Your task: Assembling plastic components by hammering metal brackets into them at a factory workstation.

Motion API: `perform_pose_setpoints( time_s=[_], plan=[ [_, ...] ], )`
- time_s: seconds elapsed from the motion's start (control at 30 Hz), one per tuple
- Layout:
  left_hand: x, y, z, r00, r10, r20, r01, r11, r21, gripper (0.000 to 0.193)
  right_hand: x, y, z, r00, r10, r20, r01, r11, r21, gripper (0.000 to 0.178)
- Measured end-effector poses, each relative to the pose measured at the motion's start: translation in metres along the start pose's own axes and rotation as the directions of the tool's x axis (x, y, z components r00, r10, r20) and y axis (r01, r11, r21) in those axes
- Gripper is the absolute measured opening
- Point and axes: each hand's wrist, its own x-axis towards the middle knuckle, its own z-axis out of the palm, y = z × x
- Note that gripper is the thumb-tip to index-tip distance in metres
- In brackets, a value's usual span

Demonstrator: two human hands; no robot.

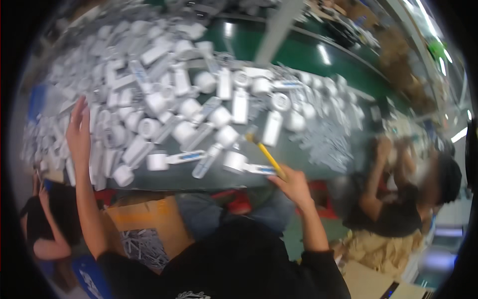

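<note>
My right hand is closed around a thin yellow-handled tool. The tool's brownish head is blurred and points away from me, over the green table. Just left of that hand lies a white part with a round head and a flat, blue-marked handle. My left hand is raised at the left edge of the pile, fingers stretched out and nothing seen in them. Similar white parts spread in a deep heap between and beyond both hands.
Thin grey strips lie heaped at the table's right. Below the near edge stands a cardboard box holding more strips. Co-workers sit at the right and the left. A pale post rises at the far side.
</note>
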Motion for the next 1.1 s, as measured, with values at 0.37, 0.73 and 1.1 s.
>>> perform_pose_setpoints(
  time_s=[0.37, 0.73, 1.1],
  plan=[
    [-0.196, 0.278, 0.272, 0.651, 0.639, 0.409, -0.533, 0.769, -0.352, 0.021, -0.046, 0.077, -0.047, 0.771, 0.481, -0.416, -0.003, 0.657, 0.754, 0.038],
    [-0.237, 0.345, 0.418, 0.667, 0.501, 0.552, -0.496, 0.851, -0.173, 0.011, -0.135, 0.113, -0.046, 0.684, 0.624, -0.378, -0.064, 0.567, 0.821, 0.033],
    [-0.264, 0.304, 0.250, 0.627, 0.483, 0.611, 0.180, 0.673, -0.717, 0.014, -0.081, 0.027, -0.023, 0.994, 0.090, 0.064, -0.064, -0.002, 0.998, 0.042]
  ],
)
